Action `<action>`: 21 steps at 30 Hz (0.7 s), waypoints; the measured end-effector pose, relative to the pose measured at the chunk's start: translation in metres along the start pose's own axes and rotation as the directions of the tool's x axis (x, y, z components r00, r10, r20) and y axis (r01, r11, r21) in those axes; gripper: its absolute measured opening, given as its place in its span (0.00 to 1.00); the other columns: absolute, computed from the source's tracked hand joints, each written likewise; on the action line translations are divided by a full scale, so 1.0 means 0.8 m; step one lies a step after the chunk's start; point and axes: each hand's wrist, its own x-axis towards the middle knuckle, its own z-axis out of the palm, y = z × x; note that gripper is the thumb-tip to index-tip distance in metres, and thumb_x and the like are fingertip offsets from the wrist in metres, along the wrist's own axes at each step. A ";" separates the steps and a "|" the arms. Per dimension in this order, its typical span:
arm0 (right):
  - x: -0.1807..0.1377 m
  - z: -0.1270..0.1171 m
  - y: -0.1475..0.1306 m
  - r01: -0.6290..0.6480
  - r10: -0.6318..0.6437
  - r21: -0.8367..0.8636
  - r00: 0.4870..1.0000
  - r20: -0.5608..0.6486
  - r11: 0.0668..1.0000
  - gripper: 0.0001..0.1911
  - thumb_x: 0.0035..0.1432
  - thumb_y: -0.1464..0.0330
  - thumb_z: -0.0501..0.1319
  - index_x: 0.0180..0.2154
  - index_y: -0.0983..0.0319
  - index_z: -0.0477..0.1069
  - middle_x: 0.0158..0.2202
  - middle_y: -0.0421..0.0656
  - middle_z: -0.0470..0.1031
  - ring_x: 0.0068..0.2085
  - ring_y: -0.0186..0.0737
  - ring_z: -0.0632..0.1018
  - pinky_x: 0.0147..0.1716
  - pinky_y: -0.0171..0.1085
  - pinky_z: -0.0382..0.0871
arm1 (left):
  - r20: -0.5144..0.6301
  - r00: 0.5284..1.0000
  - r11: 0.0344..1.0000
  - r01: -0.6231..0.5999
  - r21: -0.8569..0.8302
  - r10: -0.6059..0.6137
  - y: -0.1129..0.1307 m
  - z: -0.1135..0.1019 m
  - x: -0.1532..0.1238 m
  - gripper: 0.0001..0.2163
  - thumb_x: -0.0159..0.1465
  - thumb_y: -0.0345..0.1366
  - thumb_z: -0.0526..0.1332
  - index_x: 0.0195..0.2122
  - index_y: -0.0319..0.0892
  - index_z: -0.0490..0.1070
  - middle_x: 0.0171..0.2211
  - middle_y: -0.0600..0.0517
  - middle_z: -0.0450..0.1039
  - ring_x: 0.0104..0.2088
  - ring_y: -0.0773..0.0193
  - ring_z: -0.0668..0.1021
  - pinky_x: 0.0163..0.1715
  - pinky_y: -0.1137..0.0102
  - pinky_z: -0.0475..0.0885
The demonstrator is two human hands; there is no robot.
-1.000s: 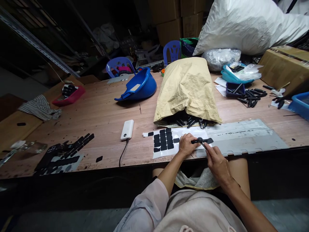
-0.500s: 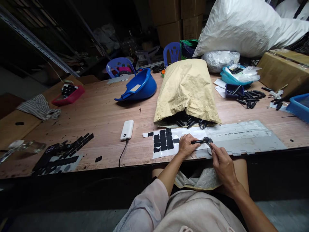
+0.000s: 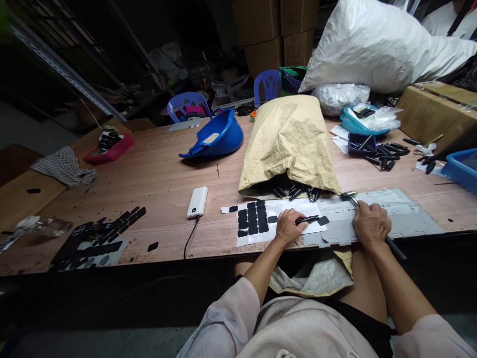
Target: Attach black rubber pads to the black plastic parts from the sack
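Lit tabletop point(image 3: 158, 171), deep gloom beyond

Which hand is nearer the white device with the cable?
Left. The left hand is to the right of the white device, past the black patches, holding a slim black piece; the right hand is farther right, gripping the hammer.

Below centre are one left hand point(image 3: 286, 224), one right hand point(image 3: 371, 222), one hammer point(image 3: 395, 248) and, between the hands, one slim black piece point(image 3: 309, 219); mid-frame, one white corded device point(image 3: 197, 202) and one tan sack point(image 3: 292, 141); upper centre, two purple chairs point(image 3: 267, 74) and one blue basin point(image 3: 230, 134); upper left, one pink tray point(image 3: 116, 149).
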 end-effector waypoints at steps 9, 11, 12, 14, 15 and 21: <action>-0.003 0.005 -0.010 -0.005 0.005 0.006 1.000 -0.025 1.000 0.20 0.72 0.64 0.53 0.56 0.64 0.79 0.45 0.56 0.73 0.43 0.49 0.69 0.37 0.42 0.51 | -0.021 1.000 0.999 -0.024 -0.030 0.023 -0.001 -0.007 -0.002 0.08 0.70 0.38 0.64 0.45 0.46 0.83 0.44 0.48 0.81 0.50 0.54 0.79 0.55 0.59 0.72; -0.003 0.005 -0.009 -0.005 0.005 0.014 1.000 -0.018 1.000 0.20 0.70 0.65 0.56 0.56 0.64 0.78 0.45 0.56 0.73 0.44 0.50 0.69 0.38 0.42 0.54 | -0.063 0.992 0.990 -0.110 -0.090 0.105 -0.002 -0.006 -0.021 0.10 0.72 0.39 0.61 0.46 0.44 0.82 0.44 0.46 0.81 0.48 0.54 0.80 0.53 0.59 0.73; -0.003 0.006 -0.009 -0.005 0.005 0.018 1.000 -0.014 1.000 0.20 0.69 0.66 0.57 0.56 0.64 0.78 0.46 0.56 0.73 0.44 0.51 0.70 0.38 0.42 0.55 | -0.076 0.984 0.977 -0.173 -0.125 0.164 -0.003 -0.004 -0.037 0.11 0.73 0.40 0.60 0.47 0.44 0.81 0.44 0.45 0.81 0.48 0.54 0.80 0.53 0.59 0.74; -0.003 0.006 -0.009 -0.005 0.005 0.021 1.000 -0.007 1.000 0.20 0.67 0.66 0.59 0.56 0.64 0.78 0.46 0.56 0.73 0.45 0.51 0.70 0.40 0.43 0.57 | -0.045 0.954 0.936 -0.300 -0.182 0.297 -0.011 0.005 -0.077 0.15 0.75 0.43 0.57 0.50 0.44 0.81 0.44 0.43 0.82 0.47 0.53 0.81 0.52 0.59 0.75; -0.003 0.006 -0.010 -0.004 0.004 0.020 1.000 -0.004 1.000 0.20 0.67 0.66 0.59 0.56 0.64 0.78 0.46 0.57 0.73 0.45 0.52 0.70 0.40 0.43 0.57 | 0.018 0.936 0.917 -0.340 -0.206 0.352 -0.017 0.011 -0.099 0.16 0.75 0.45 0.55 0.51 0.44 0.80 0.45 0.43 0.83 0.47 0.53 0.82 0.52 0.59 0.75; -0.004 0.005 -0.011 -0.005 0.005 0.004 1.000 -0.003 1.000 0.21 0.71 0.65 0.53 0.56 0.65 0.78 0.46 0.57 0.73 0.46 0.52 0.70 0.39 0.43 0.55 | 0.352 0.919 0.983 -0.149 -0.105 0.177 -0.059 0.040 -0.184 0.17 0.75 0.44 0.54 0.54 0.47 0.80 0.46 0.45 0.85 0.46 0.55 0.85 0.52 0.62 0.77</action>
